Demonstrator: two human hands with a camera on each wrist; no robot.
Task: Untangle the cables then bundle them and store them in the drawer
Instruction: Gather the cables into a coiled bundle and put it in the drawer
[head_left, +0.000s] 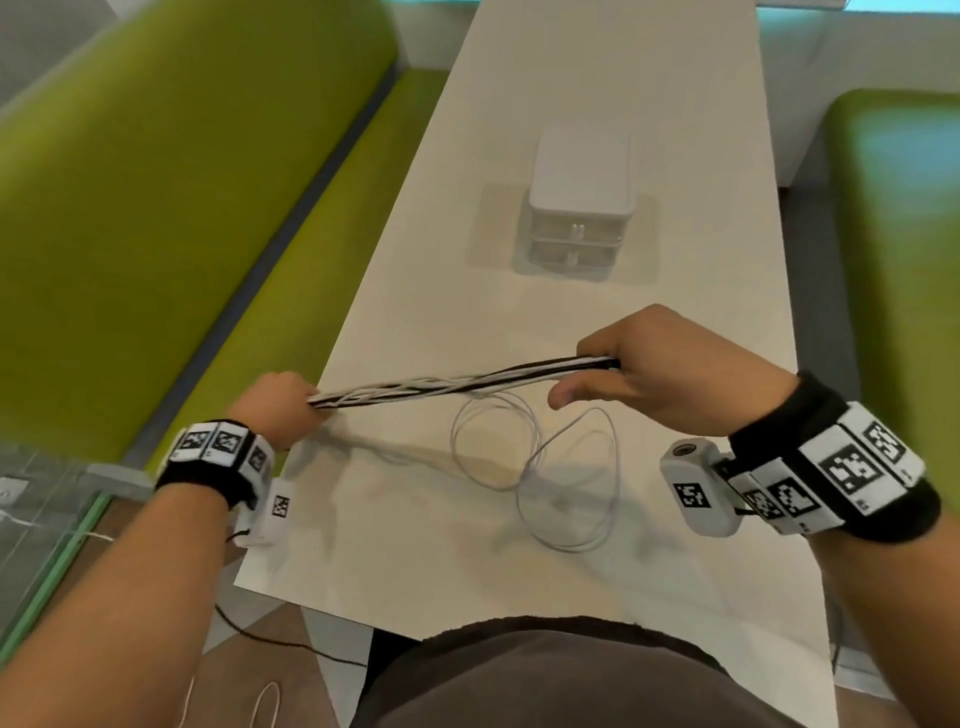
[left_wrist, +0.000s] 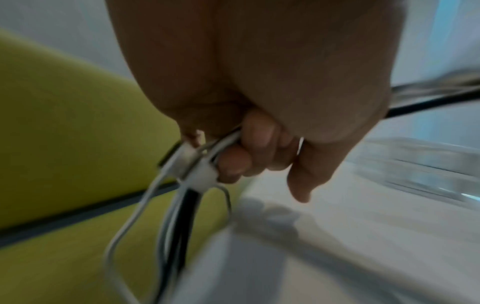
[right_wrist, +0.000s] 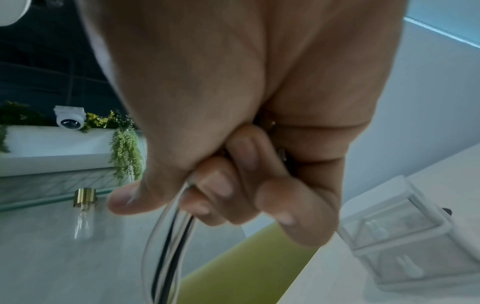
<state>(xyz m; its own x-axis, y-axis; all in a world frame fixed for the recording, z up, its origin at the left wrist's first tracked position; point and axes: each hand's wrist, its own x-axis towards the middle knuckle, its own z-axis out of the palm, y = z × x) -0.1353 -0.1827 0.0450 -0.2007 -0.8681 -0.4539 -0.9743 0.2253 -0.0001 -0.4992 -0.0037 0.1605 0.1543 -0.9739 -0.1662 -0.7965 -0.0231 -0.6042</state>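
Bundling stage, judging by the layout: a skein of black and white cables (head_left: 467, 383) stretched taut across the middle of the head view, above the bench (head_left: 597, 78), long axis running from lower left up to the right. Left end clamped in the left hand (head_left: 278, 408), fingers (left_wrist: 259, 142) curled tight round the strands, white plug ends and loose loops hanging below the fist in the left wrist view. Right end clamped in the right hand (head_left: 670, 371), fingers (right_wrist: 221, 185) closed round the strands, thumb lying free underneath. Strands parallel toward the right, visibly twisted over one another toward the left.

A separate thin white cable (head_left: 540, 467) lying in slack loops on the bench directly below the skein, apart from both hands, nearer the right hand.

Small white drawer unit (head_left: 576, 208) standing in the upper centre of the head view, both drawers apparently shut, well beyond the hands and nearer the right one. Probable need next: folding the skein by bringing the two ends together along its long axis, then freeing the right hand to pull a drawer.
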